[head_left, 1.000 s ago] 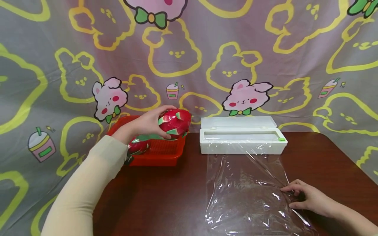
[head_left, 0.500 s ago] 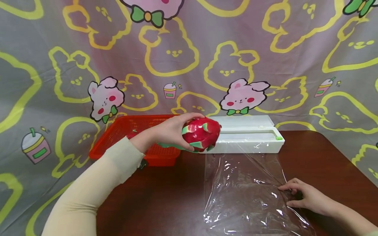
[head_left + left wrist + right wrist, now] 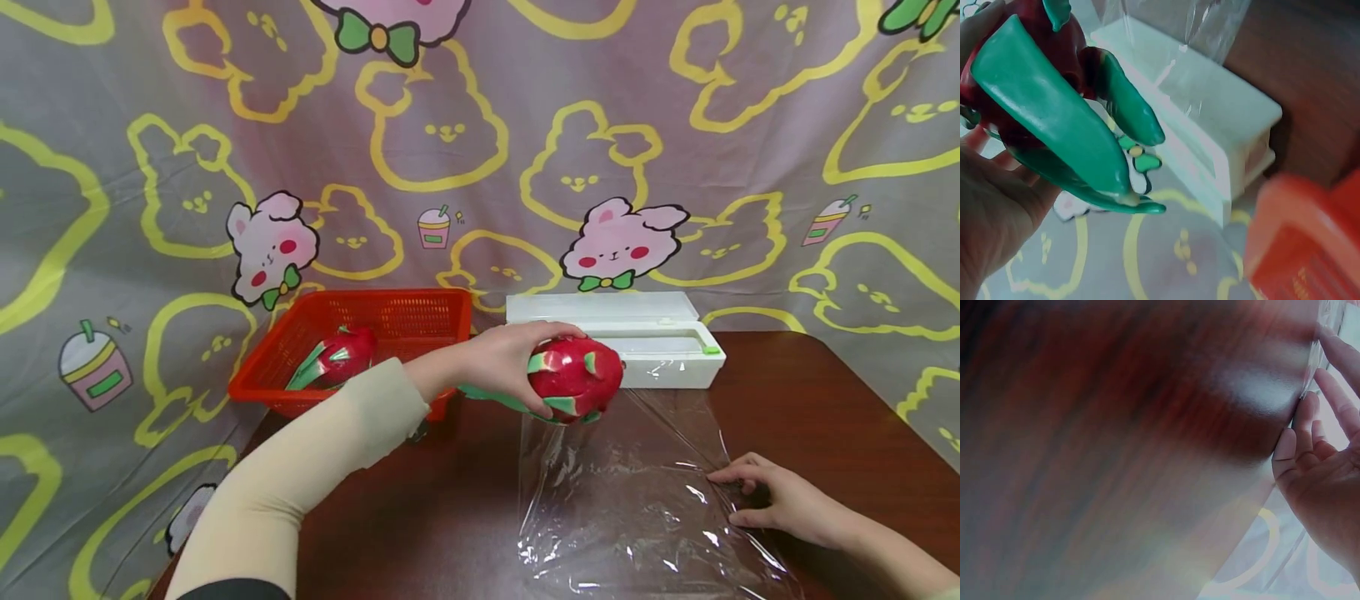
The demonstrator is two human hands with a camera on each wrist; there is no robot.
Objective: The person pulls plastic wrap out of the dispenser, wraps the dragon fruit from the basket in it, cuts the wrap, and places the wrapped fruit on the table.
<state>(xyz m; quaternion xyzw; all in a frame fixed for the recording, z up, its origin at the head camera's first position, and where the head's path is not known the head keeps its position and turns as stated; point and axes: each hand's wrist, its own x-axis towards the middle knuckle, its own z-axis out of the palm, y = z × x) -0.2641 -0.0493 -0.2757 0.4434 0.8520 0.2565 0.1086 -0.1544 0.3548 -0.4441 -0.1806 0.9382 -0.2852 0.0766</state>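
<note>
Red and green dragon fruit [image 3: 574, 377] is up in the air right now, gripped from above and behind by the left hand [image 3: 501, 364]; fingers and thumb curl round its back end, so it's a proper wraparound hold, not a pinch. The fruit's long axis runs roughly left-right along the counter [image 3: 420, 508], green leafy tips trailing back toward the wrist; the left wrist view shows those green tips [image 3: 1054, 125] sticking out past the palm.

What matters is where it hangs relative to the plastic wrap [image 3: 630, 492]; the fruit hovers just over the sheet's far left corner, near the white wrap dispenser [image 3: 660, 346] at the back edge of the counter, not touching either as far as I can tell. The middle of the sheet lies forward and to the right of the fruit, toward the person.

Right hand [image 3: 780, 500] is on the sheet's right edge, toward the front right of the counter; fingers look mostly straight and flat, pressing the wrap down rather than pinching it, though the right wrist view is too blurry to confirm; it's well apart from the fruit, so the left is clearly the nearer one.

A second dragon fruit [image 3: 341, 357] sits in the red basket [image 3: 390, 312] at the back left corner, well clear of both hands.
</note>
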